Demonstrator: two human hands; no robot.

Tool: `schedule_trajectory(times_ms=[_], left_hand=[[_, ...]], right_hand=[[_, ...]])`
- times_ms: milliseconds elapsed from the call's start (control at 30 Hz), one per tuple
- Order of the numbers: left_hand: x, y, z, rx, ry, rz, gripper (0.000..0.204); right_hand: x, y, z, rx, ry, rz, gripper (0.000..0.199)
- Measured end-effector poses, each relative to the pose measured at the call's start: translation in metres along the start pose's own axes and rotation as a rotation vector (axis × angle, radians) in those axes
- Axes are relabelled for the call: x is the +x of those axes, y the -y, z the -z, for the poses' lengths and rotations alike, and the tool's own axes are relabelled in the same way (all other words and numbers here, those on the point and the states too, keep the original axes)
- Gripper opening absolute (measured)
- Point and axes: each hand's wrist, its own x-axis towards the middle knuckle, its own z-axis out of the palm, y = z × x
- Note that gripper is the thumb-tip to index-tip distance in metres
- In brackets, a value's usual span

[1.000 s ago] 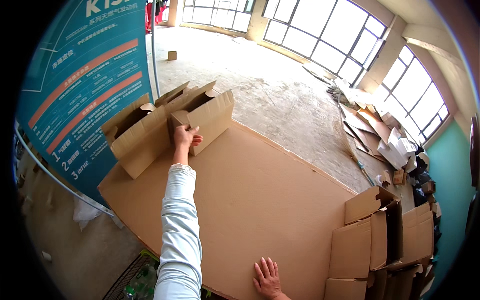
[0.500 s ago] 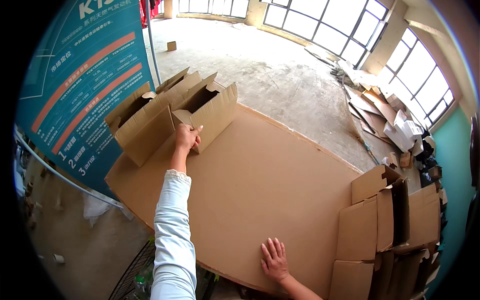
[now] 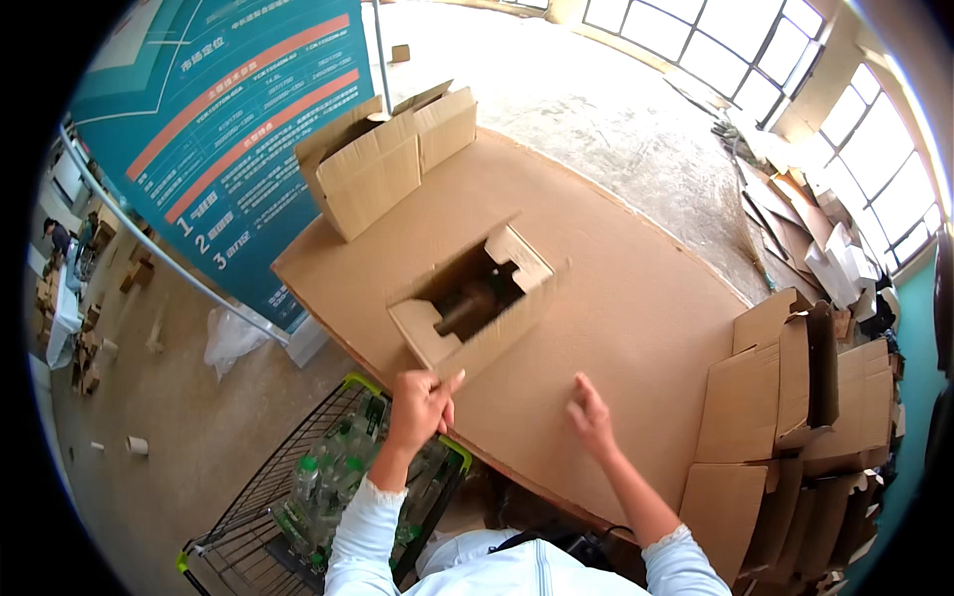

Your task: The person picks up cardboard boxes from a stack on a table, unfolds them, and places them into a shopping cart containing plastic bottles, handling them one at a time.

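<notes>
The room is a wide bare hall with a dusty concrete floor [image 3: 556,89], tall windows [image 3: 795,50] along the far side and a teal printed banner [image 3: 229,129] standing to the left. A broad worktable [image 3: 636,298] covered in brown cardboard sheet fills the middle, with flattened cartons stacked at its right end [image 3: 795,417] and a second open box [image 3: 383,164] at its far left corner. A wire trolley [image 3: 328,487] holding plastic bottles stands just beside the near edge.

The open cardboard box [image 3: 472,303] lies near the front edge, flaps spread (something dark sits inside, too dim to tell). It looks light and fairly stiff, though the flaps would likely bend; the folded corners seem the firmest hold. The left hand [image 3: 419,409] pinches its near flap. The right hand [image 3: 591,412] hovers over the table, fingers loose and apart, holding nothing.
</notes>
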Motion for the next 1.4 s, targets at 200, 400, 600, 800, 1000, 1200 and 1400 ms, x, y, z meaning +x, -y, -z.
schedule_trajectory(times_ms=[200,400,600,800,1000,1200,1400], left_hand=[[-0.080,0.018,0.014,-0.074,-0.185,-0.045,0.017],[-0.056,0.088,0.042,0.387,-0.243,-0.283,0.117],[-0.008,0.112,0.051,0.370,0.115,-0.238,0.143],[-0.031,0.127,0.044,0.249,0.072,-0.306,0.141],[-0.097,0.127,0.036,-0.123,0.018,-0.149,0.143],[-0.177,0.113,0.068,-0.325,-0.055,-0.031,0.142],[-0.301,0.139,0.091,-0.536,-0.246,0.317,0.123]], right_hand=[[0.083,0.007,0.007,0.697,0.024,-0.138,0.065],[0.140,0.017,-0.035,0.894,0.155,-0.105,0.070],[0.169,-0.037,-0.061,0.975,0.221,-0.096,0.067],[0.153,-0.025,-0.057,0.945,0.278,-0.133,0.063],[0.109,-0.010,-0.050,0.940,0.408,-0.167,0.059],[0.056,0.017,-0.076,1.025,0.719,-0.195,0.055],[-0.013,0.112,-0.151,0.521,0.833,-0.591,0.065]])
